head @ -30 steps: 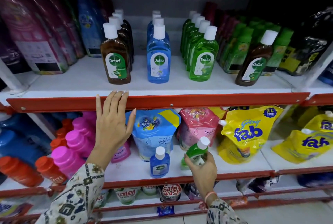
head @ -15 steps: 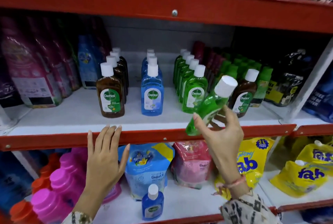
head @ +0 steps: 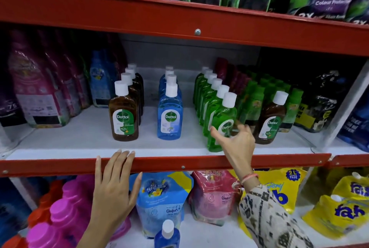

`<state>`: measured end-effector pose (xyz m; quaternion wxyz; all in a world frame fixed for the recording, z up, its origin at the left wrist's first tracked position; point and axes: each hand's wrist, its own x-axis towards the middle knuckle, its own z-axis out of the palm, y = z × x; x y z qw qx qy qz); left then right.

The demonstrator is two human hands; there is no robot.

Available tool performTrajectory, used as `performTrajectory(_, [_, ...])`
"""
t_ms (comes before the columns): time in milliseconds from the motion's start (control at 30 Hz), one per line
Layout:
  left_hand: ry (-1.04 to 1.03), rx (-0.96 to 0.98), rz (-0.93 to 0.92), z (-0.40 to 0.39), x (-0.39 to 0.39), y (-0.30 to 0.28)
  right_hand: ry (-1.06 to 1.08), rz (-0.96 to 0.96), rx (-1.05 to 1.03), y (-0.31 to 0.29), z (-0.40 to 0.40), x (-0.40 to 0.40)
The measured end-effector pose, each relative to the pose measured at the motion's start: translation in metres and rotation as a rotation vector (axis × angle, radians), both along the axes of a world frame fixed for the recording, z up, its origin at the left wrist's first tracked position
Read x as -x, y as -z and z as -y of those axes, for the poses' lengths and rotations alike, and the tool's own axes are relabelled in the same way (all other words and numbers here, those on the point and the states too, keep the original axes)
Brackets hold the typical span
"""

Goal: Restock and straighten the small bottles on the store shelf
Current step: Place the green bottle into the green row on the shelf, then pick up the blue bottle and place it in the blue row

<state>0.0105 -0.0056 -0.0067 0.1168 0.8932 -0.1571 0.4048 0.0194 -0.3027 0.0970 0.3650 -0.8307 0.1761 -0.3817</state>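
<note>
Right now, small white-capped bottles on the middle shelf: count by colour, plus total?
Brown bottles: 5, four in the left row and one apart at the right
Blue bottles: 4, one row
Green bottles: 6, one row; the right hand is at the front one
Total: 15
</note>
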Motion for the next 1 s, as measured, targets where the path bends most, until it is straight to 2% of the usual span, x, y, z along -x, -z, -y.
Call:
performTrajectory(267, [-0.003,0.015,0.061,0.002,0.000,0.002,-0.059,0.020,0.076,0.015,-0.003,0.008])
performTrajectory(400, [-0.006,0.013,0.074,0.002,0.002,0.002,-0.047,0.291,0.161,0.033,-0.032,0.041])
performTrajectory(467, [-0.007,0.012,0.065,0.001,0.004,0.002,-0.111,0.341,0.232,0.056,-0.051,0.058])
performTrajectory(567, [-0.002,0.025,0.037,0.001,0.005,0.000,-0.271,0.201,0.177,0.106,-0.079,0.077])
performTrajectory(633, [0.001,0.029,0.030,0.002,0.004,-0.001,-0.349,0.018,-0.020,0.144,-0.101,0.091])
performTrajectory(700, [0.003,0.032,0.033,0.000,0.004,0.000,-0.331,-0.166,-0.265,0.184,-0.123,0.107])
performTrajectory(767, [0.007,0.043,0.035,0.000,0.004,0.000,-0.299,-0.260,-0.379,0.218,-0.144,0.122])
performTrajectory(867, [0.014,0.065,0.032,0.002,0.005,-0.001,-0.271,-0.323,-0.383,0.247,-0.162,0.130])
performTrajectory(1000, [0.016,0.070,0.038,0.002,0.004,-0.001,-0.190,-0.382,-0.317,0.255,-0.166,0.115])
